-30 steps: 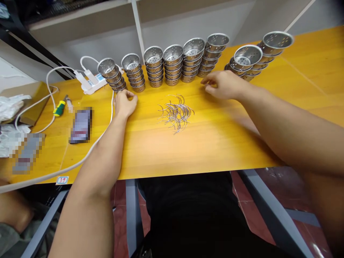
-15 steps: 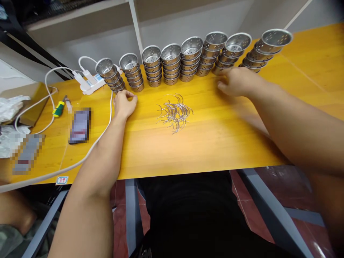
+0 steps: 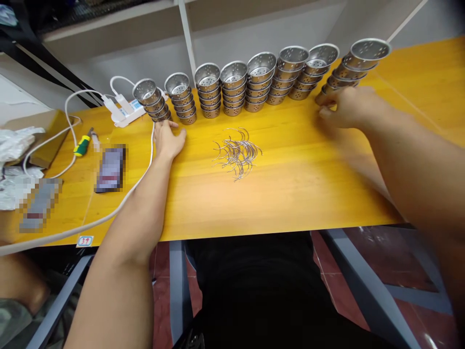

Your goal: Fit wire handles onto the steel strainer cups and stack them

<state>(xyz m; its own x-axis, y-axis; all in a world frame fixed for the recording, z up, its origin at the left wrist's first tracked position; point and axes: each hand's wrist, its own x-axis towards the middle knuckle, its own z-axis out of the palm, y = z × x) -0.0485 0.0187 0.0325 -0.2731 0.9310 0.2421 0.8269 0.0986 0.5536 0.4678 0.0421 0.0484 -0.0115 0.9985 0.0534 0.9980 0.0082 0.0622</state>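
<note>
Several stacks of perforated metal cups stand in a row along the back of the table. At the foot of the leftmost stack is my left hand, its fingertips against or just in front of the lowest cup and the thumb held apart. My right hand reaches to the base of the rightmost stack, which leans to the right. Its thumb and index finger are apart, with nothing visible between them; the other fingers are partly hidden. Between my hands lies a loose pile of thin curved metal wires.
On the left are a white power strip with plugged cables, a green and yellow screwdriver and two blurred-out phone-like objects. A box with plastic bags sits farther left. Another person's leg shows at lower left.
My right hand has slid right along the row, from the second stack from the right to the base of the rightmost one. My left hand has stayed by the leftmost stack.
</note>
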